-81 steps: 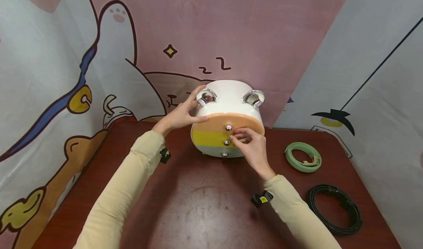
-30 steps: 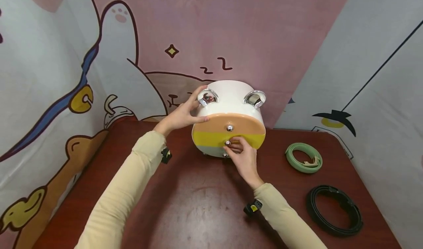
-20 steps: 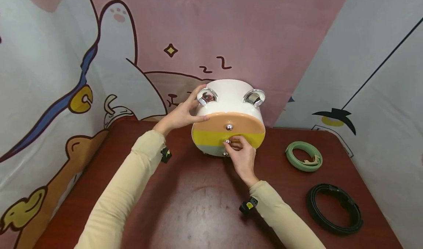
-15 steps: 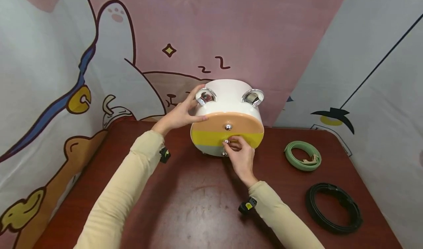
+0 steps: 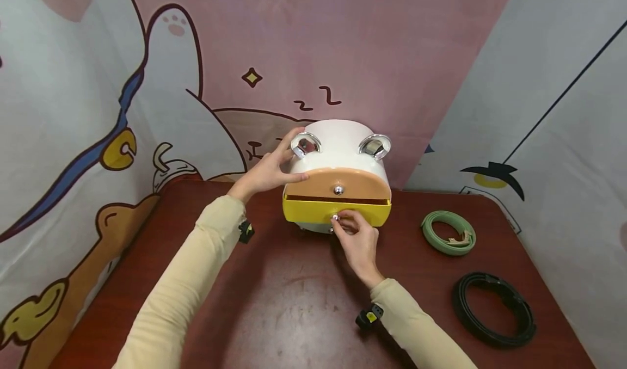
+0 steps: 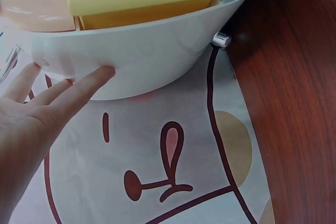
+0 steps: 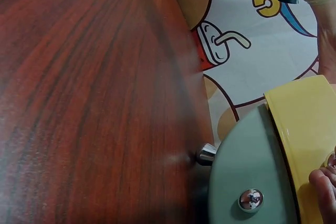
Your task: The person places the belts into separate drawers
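A white rounded drawer box [image 5: 340, 148] with silver ear-like rings stands at the back of the table. Its front has an orange drawer [image 5: 313, 183], a yellow drawer [image 5: 306, 211] and a grey-green drawer [image 7: 252, 161]. The yellow drawer is pulled part way out, with a dark gap above it. My right hand [image 5: 360, 244] pinches the yellow drawer's silver knob [image 5: 335, 217] between thumb and fingers. My left hand [image 5: 266, 171] rests on the box's left side, thumb at the orange front's edge; in the left wrist view its straight fingertips [image 6: 107, 72] press the white wall.
A coiled green belt [image 5: 448, 233] lies on the right of the brown table [image 5: 289, 309], with a coiled black belt [image 5: 495, 310] nearer the front. A printed cartoon cloth [image 5: 392, 59] hangs right behind the box.
My right hand has moved down from beside the orange drawer to the yellow drawer's knob. The yellow drawer has come out toward me. My left hand has stayed on the box.
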`<state>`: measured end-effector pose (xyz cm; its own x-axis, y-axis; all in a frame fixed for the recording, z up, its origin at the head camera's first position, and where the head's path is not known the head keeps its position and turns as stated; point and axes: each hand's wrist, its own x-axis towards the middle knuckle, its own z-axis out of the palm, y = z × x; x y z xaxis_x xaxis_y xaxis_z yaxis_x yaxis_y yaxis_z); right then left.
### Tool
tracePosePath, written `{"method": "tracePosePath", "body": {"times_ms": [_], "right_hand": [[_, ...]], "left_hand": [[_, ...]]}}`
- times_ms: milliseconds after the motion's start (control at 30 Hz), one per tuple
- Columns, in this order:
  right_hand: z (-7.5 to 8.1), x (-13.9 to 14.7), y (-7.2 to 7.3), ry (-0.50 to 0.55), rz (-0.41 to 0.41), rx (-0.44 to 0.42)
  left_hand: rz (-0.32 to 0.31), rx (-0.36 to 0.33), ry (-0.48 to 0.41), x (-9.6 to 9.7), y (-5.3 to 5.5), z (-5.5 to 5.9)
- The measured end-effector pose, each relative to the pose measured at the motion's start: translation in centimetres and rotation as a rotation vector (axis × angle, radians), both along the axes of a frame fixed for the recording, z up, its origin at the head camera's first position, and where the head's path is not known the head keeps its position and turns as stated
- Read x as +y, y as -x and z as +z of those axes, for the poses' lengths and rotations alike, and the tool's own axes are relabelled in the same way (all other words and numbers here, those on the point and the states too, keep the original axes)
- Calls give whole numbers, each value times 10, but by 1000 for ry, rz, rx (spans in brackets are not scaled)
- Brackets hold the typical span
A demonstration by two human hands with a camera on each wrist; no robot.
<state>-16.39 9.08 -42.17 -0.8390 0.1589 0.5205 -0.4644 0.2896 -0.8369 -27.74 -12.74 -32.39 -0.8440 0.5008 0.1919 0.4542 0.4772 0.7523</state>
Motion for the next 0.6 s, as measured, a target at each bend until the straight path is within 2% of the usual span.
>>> {"method": "tracePosePath", "body": {"times_ms": [67, 333, 600], "right_hand": [[6, 0, -6, -3, 8, 6], [5, 5, -14, -27, -2, 6], [4, 10, -17, -15, 56, 16]], "left_hand": [[0, 7, -1, 0, 0, -1], [-2, 23, 1, 2, 0, -2], [4, 13, 16, 1, 0, -1]]}}
